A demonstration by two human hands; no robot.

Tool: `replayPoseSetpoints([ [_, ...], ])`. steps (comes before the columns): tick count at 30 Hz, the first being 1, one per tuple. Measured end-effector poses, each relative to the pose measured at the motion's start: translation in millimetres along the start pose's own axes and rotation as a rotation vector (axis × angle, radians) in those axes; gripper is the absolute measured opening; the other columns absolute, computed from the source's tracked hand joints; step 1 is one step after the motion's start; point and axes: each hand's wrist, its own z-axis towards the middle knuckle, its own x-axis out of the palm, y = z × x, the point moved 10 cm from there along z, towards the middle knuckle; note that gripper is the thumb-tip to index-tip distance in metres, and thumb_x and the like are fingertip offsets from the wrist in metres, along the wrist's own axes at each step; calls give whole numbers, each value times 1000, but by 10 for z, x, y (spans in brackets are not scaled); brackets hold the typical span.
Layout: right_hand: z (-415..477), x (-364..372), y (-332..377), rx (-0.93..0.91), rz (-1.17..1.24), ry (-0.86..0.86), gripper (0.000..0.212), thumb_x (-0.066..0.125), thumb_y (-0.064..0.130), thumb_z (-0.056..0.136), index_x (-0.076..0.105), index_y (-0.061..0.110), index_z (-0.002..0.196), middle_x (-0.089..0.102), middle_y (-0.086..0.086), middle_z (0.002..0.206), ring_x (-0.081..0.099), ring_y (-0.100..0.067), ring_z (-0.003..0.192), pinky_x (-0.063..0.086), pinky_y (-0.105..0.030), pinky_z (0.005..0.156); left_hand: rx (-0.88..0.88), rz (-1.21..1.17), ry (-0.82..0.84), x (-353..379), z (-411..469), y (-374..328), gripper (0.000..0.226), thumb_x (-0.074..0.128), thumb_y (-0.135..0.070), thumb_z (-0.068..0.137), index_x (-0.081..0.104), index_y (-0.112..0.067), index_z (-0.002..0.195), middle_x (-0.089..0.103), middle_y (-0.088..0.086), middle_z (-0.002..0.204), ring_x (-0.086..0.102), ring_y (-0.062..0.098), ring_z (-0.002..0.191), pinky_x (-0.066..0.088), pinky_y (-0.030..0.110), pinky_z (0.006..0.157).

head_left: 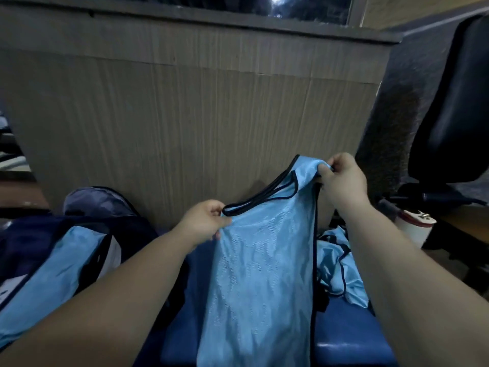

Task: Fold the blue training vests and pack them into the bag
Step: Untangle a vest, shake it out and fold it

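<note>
A light blue training vest (260,274) with dark trim hangs lengthwise in front of me. My left hand (203,221) pinches its lower shoulder strap near the neck opening. My right hand (341,178) grips the other strap, held higher and further right. A crumpled blue vest (338,268) lies to the right, behind the hanging one. On the left, a dark blue bag (87,215) stands open with a folded light blue vest (55,276) lying in it.
A blue padded seat (346,340) lies under the vests. A tall brown panel (185,115) rises straight ahead. At right are a black office chair (455,115), a white container (415,226) and a wooden surface (463,229).
</note>
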Motion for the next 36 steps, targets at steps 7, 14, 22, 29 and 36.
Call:
replayPoseSetpoints([
  [7, -31, 1011, -506, 19, -99, 256, 10, 56, 24, 97, 50, 19, 91, 53, 7, 81, 49, -13, 74, 37, -22, 59, -260, -71, -81, 146, 427, 999, 15, 59, -10, 93, 48, -15, 83, 58, 7, 86, 69, 12, 70, 48, 23, 58],
  [14, 171, 1442, -662, -28, -40, 260, 10, 57, 18, 97, 50, 15, 90, 53, 7, 81, 47, -5, 68, 37, -10, 56, -241, -9, -144, 137, 777, 1294, 12, 60, -16, 87, 49, -18, 82, 51, 4, 77, 48, 17, 71, 38, 28, 65],
  [22, -19, 1735, -1069, 42, -81, 321, 12, 61, 23, 94, 53, 19, 86, 57, 6, 75, 49, -10, 66, 38, -11, 55, 4, 530, -171, 270, 679, 1139, 30, 64, -18, 87, 54, -19, 116, 44, -1, 121, 45, 20, 114, 40, 26, 87],
  [29, -339, 1558, -986, 55, 14, 211, 17, 65, 27, 91, 54, 21, 81, 60, 3, 71, 56, -17, 64, 39, -15, 55, -296, 172, 185, 824, 471, 1413, 21, 52, -44, 97, 61, -26, 106, 66, -3, 110, 62, 11, 91, 49, 30, 87],
  [36, -1198, 1658, -798, -83, 202, 578, 18, 70, 30, 86, 54, 30, 78, 63, 10, 71, 63, -11, 70, 49, -30, 69, -577, -697, 41, 917, 348, 1587, 81, 20, -70, 93, 54, -7, 131, 64, 22, 124, 60, 35, 115, 48, 40, 93],
])
